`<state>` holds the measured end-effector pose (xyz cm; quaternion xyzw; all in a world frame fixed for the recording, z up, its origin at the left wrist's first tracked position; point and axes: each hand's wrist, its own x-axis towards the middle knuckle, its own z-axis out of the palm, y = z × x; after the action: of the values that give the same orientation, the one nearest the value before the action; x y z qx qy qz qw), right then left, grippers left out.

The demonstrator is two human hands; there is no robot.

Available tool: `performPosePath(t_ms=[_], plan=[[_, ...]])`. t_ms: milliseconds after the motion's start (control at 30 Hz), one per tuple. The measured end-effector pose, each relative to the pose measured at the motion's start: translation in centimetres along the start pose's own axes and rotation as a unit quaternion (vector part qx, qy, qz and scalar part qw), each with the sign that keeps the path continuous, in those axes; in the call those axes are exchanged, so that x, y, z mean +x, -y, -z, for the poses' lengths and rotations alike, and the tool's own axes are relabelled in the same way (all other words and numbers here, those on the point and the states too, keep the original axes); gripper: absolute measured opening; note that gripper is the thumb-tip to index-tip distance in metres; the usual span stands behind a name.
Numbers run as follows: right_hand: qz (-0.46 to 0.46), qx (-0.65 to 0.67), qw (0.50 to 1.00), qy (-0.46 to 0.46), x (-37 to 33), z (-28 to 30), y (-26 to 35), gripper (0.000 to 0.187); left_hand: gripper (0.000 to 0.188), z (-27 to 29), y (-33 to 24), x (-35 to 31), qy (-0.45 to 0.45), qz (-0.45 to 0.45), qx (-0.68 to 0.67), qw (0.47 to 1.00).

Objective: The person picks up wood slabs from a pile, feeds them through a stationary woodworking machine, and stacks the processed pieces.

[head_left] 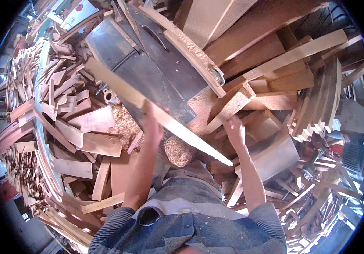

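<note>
My left hand (151, 122) is closed around the middle of a long, pale, tapering wooden board (177, 131). The board slants across the grey metal machine table (148, 80), its far end over the table's left part and its narrow near end over my lap. To the right of the table, my right hand (235, 129) has its fingers curled at the near end of a short, thick wooden board (232, 106), which lies tilted on the stacked timber. A wooden fence strip (194, 59) dusted with sawdust runs along the table's right side.
Heaps of offcuts (69, 101) crowd the left side. Sawdust (178, 151) piles up at the table's near edge. Wide planks (266, 29) lean at the far right, with a stack of curved pieces (317, 101) nearer. A motor (355, 157) stands at the right edge.
</note>
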<state>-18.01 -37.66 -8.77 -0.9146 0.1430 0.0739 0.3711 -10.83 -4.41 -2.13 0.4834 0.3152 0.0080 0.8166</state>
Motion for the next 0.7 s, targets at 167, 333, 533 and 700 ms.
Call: performPosePath(t_ms=[167, 333, 533, 700], plan=[[-0.077, -0.009, 0.992, 0.097, -16.2, 3.6, -10.0, 0.047, 0.086, -5.4, 8.9, -2.9, 0.116, 0.1, -0.022, 0.988], [-0.247, -0.018, 0.957, 0.151, -23.3, 8.1, -14.1, 0.046, 0.051, -8.2, 16.9, -3.3, 0.133, 0.173, -0.091, 0.972], [-0.291, 0.044, 0.952, 0.08, -24.2, 8.5, -18.7, 0.044, 0.048, -10.1, 19.6, -3.4, 0.126, 0.129, 0.227, 0.957], [-0.239, 0.036, 0.969, 0.049, -22.4, 8.3, -20.2, 0.038, 0.05, -7.5, 20.3, 0.9, 0.115, -0.163, 0.411, 0.889]])
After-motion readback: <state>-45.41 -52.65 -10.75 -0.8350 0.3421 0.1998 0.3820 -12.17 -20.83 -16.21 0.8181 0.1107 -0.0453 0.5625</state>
